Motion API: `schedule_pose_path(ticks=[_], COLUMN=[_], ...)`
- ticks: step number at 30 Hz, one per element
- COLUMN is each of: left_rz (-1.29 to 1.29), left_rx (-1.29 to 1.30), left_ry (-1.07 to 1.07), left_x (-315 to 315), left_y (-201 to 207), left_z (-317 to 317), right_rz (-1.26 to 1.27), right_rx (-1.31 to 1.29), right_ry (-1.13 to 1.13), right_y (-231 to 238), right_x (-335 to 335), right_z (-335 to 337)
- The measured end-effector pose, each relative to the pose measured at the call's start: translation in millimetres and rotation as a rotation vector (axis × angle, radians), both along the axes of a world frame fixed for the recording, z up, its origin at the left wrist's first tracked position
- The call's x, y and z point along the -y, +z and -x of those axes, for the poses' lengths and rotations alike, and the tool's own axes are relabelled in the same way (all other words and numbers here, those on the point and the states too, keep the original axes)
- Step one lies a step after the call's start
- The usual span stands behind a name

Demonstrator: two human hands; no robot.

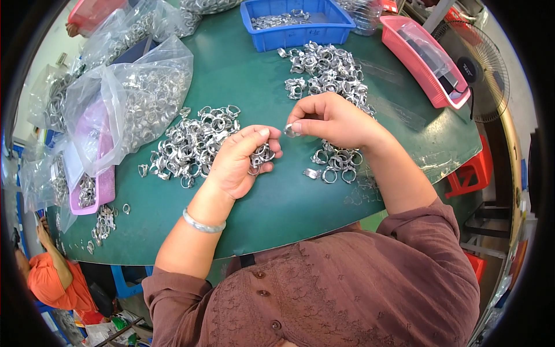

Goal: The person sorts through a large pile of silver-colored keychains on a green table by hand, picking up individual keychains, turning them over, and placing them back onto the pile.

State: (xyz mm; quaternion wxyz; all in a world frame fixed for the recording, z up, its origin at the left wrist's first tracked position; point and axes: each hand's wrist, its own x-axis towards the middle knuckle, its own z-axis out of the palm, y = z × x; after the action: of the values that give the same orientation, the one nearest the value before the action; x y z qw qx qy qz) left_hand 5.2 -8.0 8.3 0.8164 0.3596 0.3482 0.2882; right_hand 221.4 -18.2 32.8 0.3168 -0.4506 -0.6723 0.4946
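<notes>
My left hand [238, 159] is cupped, its fingers curled round several silver metal rings [262, 157]. Between thumb and forefinger my right hand [329, 120] pinches a single silver ring [292, 130], held above the table to the right of my left hand. A heap of similar rings [191, 147] lies just left of my left hand. Another pile [329, 69] spreads beyond my right hand, and a smaller cluster [340, 162] sits below its wrist. My right hand hides part of the table between those two.
Clear plastic bags of rings [147, 98] and a purple basket [106, 179] stand on the left of the green table [248, 75]. At the back is a blue bin [300, 36]; a pink basket [425, 63] and fan [491, 69] are right. A person in orange [60, 283] is lower left.
</notes>
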Motion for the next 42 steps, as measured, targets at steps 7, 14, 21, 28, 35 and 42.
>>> schedule_pose_path(ticks=[7,14,21,28,35,42], left_rz=[-0.296,-0.667,-1.182,-0.879,-0.601,-0.940], left_rx=[-0.103,-0.248,-0.404,-0.326,-0.078,-0.300], left_ry=[0.132,0.189,0.224,0.225,0.133,0.240], left_x=[9,11,12,8,6,-1], left_y=[4,1,-2,1,-2,7], left_z=[-7,-8,-9,-6,-3,-2], right_rz=[0.363,0.431,0.349,0.282,0.205,-0.350], right_rx=[-0.425,-0.571,-0.455,-0.478,-0.465,0.342], right_ry=[-0.052,-0.097,-0.087,-0.043,-0.042,0.326], right_y=[0,0,-3,1,9,14], right_x=[3,5,6,7,6,6], right_z=[13,15,21,19,9,-15])
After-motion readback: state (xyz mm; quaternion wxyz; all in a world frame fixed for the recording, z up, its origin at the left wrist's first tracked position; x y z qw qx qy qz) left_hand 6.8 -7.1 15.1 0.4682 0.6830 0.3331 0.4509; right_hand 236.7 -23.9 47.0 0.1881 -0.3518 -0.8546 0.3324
